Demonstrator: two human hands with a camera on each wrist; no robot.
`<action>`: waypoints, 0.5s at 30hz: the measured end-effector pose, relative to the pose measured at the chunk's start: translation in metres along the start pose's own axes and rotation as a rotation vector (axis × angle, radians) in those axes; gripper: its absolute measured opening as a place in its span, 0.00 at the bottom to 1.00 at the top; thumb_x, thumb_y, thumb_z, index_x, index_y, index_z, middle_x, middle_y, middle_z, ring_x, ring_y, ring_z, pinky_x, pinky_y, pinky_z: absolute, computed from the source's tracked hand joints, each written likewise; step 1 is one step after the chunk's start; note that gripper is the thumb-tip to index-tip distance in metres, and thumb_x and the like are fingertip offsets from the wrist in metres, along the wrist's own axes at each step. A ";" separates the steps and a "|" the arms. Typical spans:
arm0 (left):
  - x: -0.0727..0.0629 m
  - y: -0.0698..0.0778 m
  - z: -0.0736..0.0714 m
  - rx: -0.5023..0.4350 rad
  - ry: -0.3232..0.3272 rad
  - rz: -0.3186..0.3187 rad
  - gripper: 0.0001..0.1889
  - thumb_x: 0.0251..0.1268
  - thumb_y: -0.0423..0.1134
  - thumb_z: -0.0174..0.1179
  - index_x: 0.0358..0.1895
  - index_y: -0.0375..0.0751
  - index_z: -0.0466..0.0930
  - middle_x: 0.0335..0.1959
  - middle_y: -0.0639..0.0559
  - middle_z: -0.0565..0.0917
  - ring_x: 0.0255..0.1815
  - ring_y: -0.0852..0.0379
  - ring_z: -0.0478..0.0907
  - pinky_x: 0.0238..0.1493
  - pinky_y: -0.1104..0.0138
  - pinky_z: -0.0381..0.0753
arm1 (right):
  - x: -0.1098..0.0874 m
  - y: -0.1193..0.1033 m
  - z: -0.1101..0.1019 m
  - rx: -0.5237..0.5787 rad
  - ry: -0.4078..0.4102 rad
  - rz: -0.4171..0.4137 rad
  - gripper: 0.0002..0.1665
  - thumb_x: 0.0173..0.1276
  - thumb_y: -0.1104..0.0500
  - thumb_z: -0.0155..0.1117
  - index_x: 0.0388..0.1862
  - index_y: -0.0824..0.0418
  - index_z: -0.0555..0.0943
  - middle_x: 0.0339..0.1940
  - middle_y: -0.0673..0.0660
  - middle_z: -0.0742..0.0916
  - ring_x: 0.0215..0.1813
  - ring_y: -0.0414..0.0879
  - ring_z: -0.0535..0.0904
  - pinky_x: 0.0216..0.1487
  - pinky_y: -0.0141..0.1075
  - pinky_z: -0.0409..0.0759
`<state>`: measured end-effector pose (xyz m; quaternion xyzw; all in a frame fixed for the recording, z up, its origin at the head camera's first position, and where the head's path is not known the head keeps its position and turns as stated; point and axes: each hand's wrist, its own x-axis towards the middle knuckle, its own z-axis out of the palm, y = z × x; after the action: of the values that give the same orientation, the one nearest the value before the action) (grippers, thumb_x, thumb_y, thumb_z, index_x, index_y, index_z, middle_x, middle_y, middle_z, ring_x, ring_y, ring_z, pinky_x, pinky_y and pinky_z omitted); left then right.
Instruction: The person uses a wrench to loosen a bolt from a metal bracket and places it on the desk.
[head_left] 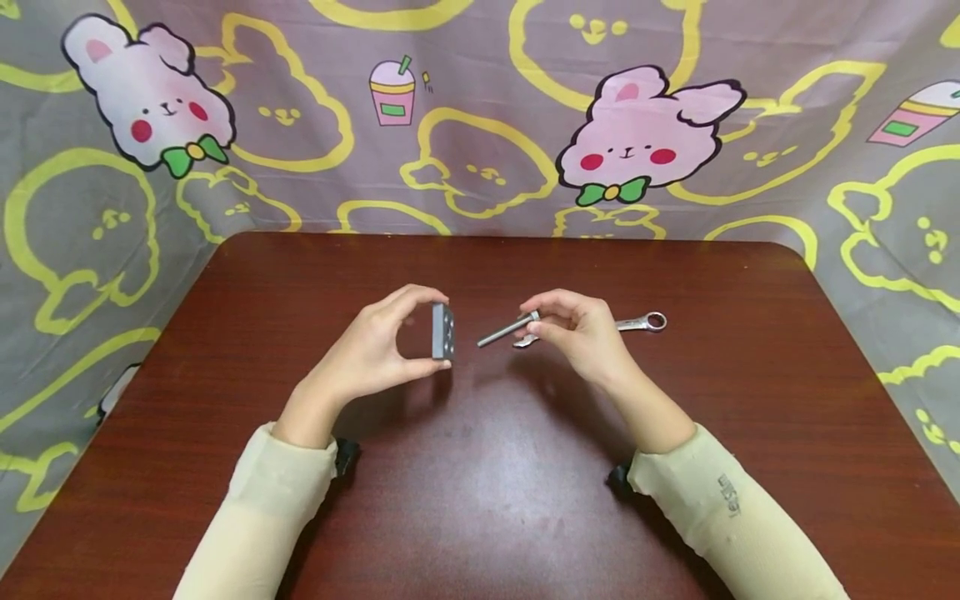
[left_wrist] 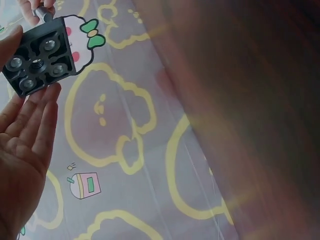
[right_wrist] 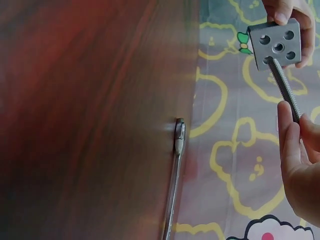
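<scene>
My left hand (head_left: 375, 346) grips a grey square block with holes (head_left: 442, 332) by its opposite edges, thumb on one side and fingers on the other. In the left wrist view the block's dark back (left_wrist: 42, 57) shows a threaded centre hole and four-cornered recesses. My right hand (head_left: 581, 333) pinches a long threaded bolt (head_left: 504, 331) near its head. The bolt's free end points left toward the block; a gap separates them in the head view. On the table behind the right hand lies a combination wrench (head_left: 637, 323), its middle hidden by that hand.
The brown wooden table (head_left: 480, 500) has rounded far corners. A patterned curtain (head_left: 480, 167) hangs behind it and along both sides. A small dark-and-white object (head_left: 118, 392), partly hidden, sits beyond the left table edge.
</scene>
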<state>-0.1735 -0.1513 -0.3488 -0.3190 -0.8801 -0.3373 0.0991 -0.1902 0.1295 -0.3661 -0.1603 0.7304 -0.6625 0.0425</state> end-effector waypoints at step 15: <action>0.009 -0.020 -0.002 -0.058 -0.187 -0.109 0.36 0.45 0.37 0.79 0.61 0.42 0.72 0.51 0.49 0.83 0.48 0.52 0.85 0.52 0.59 0.86 | 0.040 0.015 0.001 -0.091 -0.190 0.095 0.15 0.64 0.76 0.62 0.50 0.77 0.80 0.37 0.68 0.89 0.36 0.43 0.88 0.42 0.35 0.85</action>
<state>-0.1930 -0.1592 -0.3544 -0.3037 -0.8913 -0.3365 -0.0113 -0.2304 0.1184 -0.3747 -0.1894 0.7592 -0.6077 0.1357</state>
